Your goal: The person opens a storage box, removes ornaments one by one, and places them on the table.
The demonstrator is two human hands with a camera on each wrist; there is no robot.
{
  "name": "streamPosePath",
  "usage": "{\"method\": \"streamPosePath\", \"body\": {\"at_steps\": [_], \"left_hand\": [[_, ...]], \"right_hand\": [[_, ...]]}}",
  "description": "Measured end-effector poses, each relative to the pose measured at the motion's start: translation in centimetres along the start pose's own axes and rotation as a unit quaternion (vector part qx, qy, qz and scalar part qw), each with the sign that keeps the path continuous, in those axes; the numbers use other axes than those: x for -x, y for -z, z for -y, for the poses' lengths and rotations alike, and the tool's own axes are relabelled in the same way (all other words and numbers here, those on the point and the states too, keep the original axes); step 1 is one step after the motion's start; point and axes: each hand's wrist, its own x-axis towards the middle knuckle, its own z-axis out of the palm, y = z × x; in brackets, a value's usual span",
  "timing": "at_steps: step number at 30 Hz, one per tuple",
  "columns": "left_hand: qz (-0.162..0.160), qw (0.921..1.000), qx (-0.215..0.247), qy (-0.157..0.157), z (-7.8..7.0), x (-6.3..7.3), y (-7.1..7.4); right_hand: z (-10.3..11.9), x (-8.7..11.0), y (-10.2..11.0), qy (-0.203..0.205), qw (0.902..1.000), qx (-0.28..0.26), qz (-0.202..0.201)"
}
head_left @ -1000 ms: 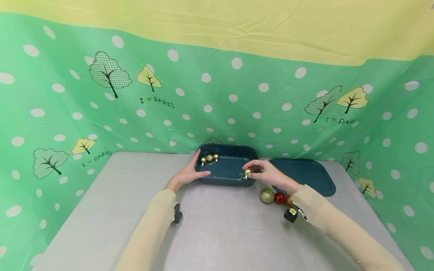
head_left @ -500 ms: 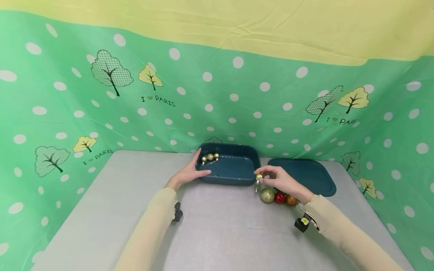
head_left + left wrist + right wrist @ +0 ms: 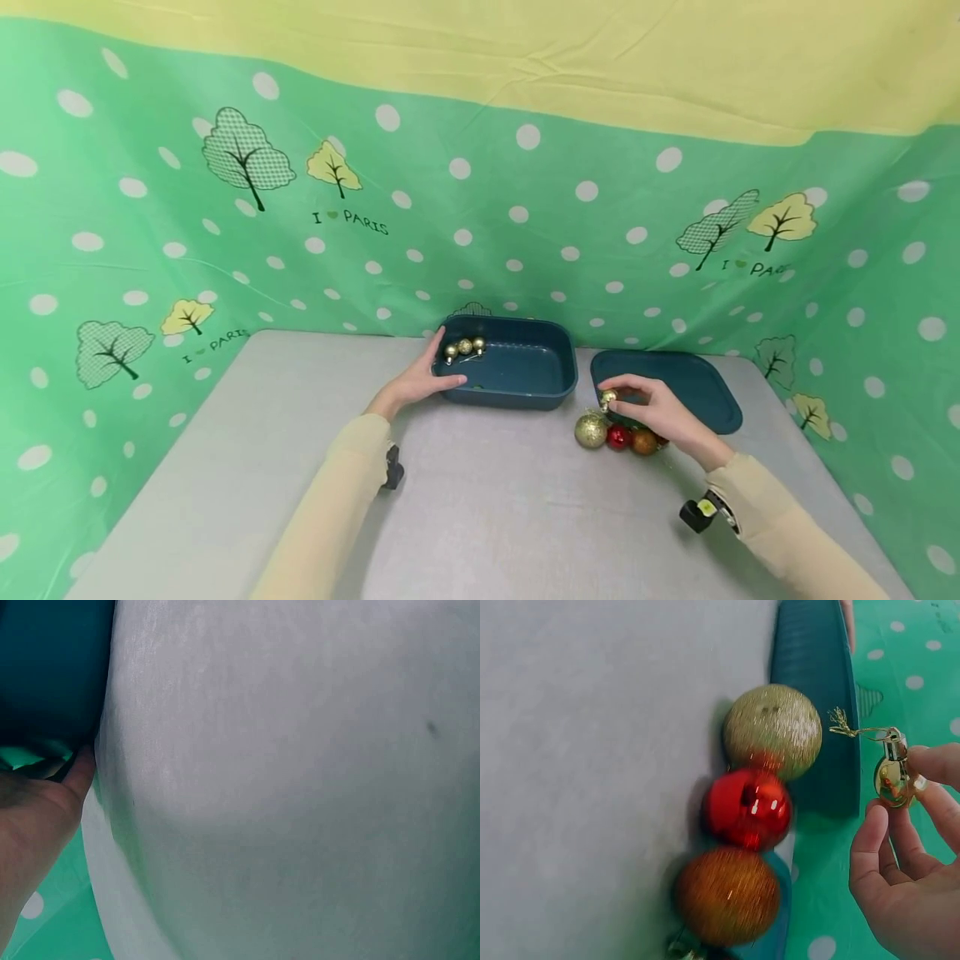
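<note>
My right hand [image 3: 651,407] pinches a small shiny gold Christmas bauble [image 3: 891,782] between thumb and fingers. Its gold hanging string [image 3: 847,730] sticks out past the cap. In the head view this hand is over the near left part of the dark blue lid [image 3: 693,387]. Around the left end of the dark blue plastic box [image 3: 517,400], my left hand [image 3: 411,386] holds on, thumb at the front rim and fingers along the side. Inside the box, small gold baubles [image 3: 465,347] lie in the left back corner.
In front of the lid, larger baubles form a row: glittery pale gold [image 3: 590,432], shiny red [image 3: 618,437] and copper-orange [image 3: 644,442], with another partly hidden beyond. A green dotted cloth [image 3: 420,208] hangs behind and beside the grey-covered table [image 3: 480,500].
My right hand has carried the small gold bauble out of the box, rightward past its right end to above the lid. My left hand has stayed on the box.
</note>
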Motion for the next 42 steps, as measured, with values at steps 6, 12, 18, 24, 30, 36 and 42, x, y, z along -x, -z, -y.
{"method": "streamPosePath", "body": {"at_steps": [6,12,18,24,30,36,42], "left_hand": [[-0.002,1.0,-0.002,0.001,0.2,0.1,0.1],[-0.003,1.0,-0.006,0.0,0.2,0.2,0.1],[-0.003,1.0,-0.009,-0.001,0.2,0.1,0.0],[-0.003,1.0,-0.009,0.001,0.1,0.1,0.0],[-0.001,1.0,-0.008,-0.001,0.1,0.0,0.1],[0.001,1.0,-0.009,0.0,0.2,-0.1,0.0],[0.002,1.0,0.002,-0.003,0.2,-0.1,0.1]], "right_hand": [[-0.6,1.6,1.2,-0.018,0.9996,0.01,-0.02],[-1.1,3.3,2.3,-0.028,0.999,0.007,-0.035],[-2.1,4.9,3.2,-0.03,0.998,0.033,-0.044],[-3.9,6.4,4.0,-0.039,0.9956,0.07,-0.048],[-5.6,7.4,4.4,-0.061,0.9941,0.077,-0.046],[-6.7,7.9,4.4,-0.057,0.9936,0.086,-0.047],[-7.2,7.9,4.1,-0.041,0.9937,0.085,-0.06]]}}
